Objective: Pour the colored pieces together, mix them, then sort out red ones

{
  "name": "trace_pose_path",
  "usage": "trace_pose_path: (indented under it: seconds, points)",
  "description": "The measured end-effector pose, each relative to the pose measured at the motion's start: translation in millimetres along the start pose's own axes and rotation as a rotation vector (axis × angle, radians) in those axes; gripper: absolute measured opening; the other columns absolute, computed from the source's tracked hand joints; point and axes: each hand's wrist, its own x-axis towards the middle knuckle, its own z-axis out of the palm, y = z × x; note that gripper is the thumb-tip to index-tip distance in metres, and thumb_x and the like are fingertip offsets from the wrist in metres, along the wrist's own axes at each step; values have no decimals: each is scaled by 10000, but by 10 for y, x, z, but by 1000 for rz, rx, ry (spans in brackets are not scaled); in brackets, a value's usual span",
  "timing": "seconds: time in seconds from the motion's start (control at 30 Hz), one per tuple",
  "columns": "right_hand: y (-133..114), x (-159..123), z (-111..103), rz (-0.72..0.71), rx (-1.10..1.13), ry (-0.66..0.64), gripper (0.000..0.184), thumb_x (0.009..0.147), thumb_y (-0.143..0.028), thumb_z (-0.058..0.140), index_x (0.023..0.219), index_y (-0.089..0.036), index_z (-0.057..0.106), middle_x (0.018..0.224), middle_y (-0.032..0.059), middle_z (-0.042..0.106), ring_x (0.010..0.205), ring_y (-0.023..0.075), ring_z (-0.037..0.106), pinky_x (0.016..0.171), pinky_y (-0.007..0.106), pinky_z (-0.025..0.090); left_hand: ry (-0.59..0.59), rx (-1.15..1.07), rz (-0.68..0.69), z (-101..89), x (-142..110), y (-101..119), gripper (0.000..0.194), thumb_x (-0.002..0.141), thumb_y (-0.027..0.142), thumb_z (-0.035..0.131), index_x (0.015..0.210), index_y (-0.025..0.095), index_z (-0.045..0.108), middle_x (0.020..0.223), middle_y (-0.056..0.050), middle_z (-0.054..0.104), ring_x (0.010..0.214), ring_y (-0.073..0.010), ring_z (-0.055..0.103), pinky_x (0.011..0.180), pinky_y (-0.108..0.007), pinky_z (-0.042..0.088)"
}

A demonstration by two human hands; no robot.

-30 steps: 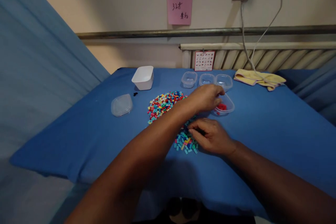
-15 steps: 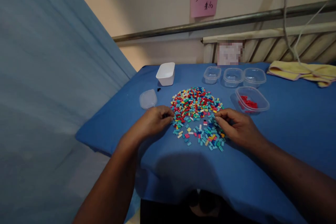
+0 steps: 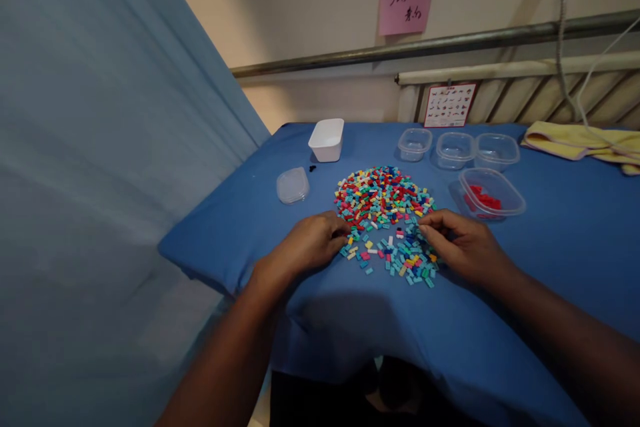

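A heap of small toy building bricks [image 3: 383,197] in many colours lies on the blue cloth, with a looser spread of mostly light-blue bricks [image 3: 407,253] on its near side. At the heap's left edge, my left hand [image 3: 320,237] rests with fingers curled and fingertips against the bricks. What it pinches, if anything, is hidden. My right hand [image 3: 463,243] is over the right edge of the loose spread, thumb and forefinger pressed together. Whether a brick is between them is too small to make out. To its upper right, a clear tub [image 3: 515,207] holds red bricks [image 3: 484,198].
Behind the heap stand a white tub [image 3: 326,141] and three clear tubs [image 3: 415,145]. A translucent lid [image 3: 293,185] and a small black piece [image 3: 313,168] lie to the left. A yellow cloth [image 3: 565,140] is at the back right. A blue curtain [image 3: 100,147] hangs left.
The view has turned slightly left. My left hand has slid a little right and nearer to me along the heap's edge. My right hand stays in nearly the same place by the bricks.
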Motion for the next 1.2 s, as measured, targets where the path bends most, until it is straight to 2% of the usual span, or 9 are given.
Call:
trace_pose_path:
  seconds: [0.27,0.37,0.5,0.7,0.77,0.9,1.0,1.1,1.2]
  points:
    - [-22,19,1,-29,-16,-13,210,1047,-387,633,1024,-231,772,791,20,751,669,180,670,626,303,527,84,44,-52,-50,28,129,238,1029,272,512,1104,211,730,1111,-81,733,919,-216,670,803,-332,512]
    - [-12,26,0,-18,0,-22,215,1045,-395,632,1026,-230,769,794,16,743,675,178,669,631,304,523,46,91,-65,-104,53,184,237,1040,271,484,1062,199,708,1043,-80,730,848,-211,652,743,-327,479]
    - [13,29,3,6,18,-51,196,1048,-381,633,1037,-236,766,811,5,736,697,172,668,643,305,511,-47,119,-12,-150,51,190,208,1025,236,502,977,203,702,966,-58,726,804,-197,643,705,-305,451]
    - [7,29,-1,-17,5,-40,168,1051,-352,635,1040,-243,762,788,-3,711,671,172,645,630,318,504,-25,138,70,-110,81,172,360,1036,192,496,1298,249,735,1192,-89,720,1030,-228,692,886,-321,528]
    - [21,45,-10,-58,-34,6,153,1047,-341,637,1029,-249,757,834,19,738,718,196,678,673,347,536,-34,190,67,-91,83,172,372,1022,179,507,1298,259,743,1151,-87,710,995,-228,691,865,-323,532]
    - [72,88,-4,-167,-122,114,135,1031,-298,640,1089,-254,755,1092,92,794,1039,292,745,946,488,586,-51,208,92,-121,33,157,275,994,169,531,1107,234,773,1085,-76,698,967,-224,685,861,-325,533]
    - [55,81,29,-197,-126,33,170,1035,-271,624,1128,-255,764,1162,99,799,1124,306,744,1016,527,585,-18,172,71,-163,13,155,262,1005,173,520,1079,220,767,1075,-76,705,974,-222,685,886,-330,536]
    - [-14,37,51,-243,-65,-106,194,1046,-245,609,1150,-264,772,1142,84,811,1059,275,765,969,478,619,17,122,59,-150,78,180,270,1026,179,509,1110,207,764,1106,-84,727,996,-227,690,897,-340,539]
    - [-60,8,41,-255,-2,-131,194,1038,-236,628,1159,-265,778,1136,78,814,1034,263,772,946,450,632,46,94,80,-84,219,210,240,1025,164,534,1109,203,755,1128,-79,748,1010,-222,696,904,-338,538]
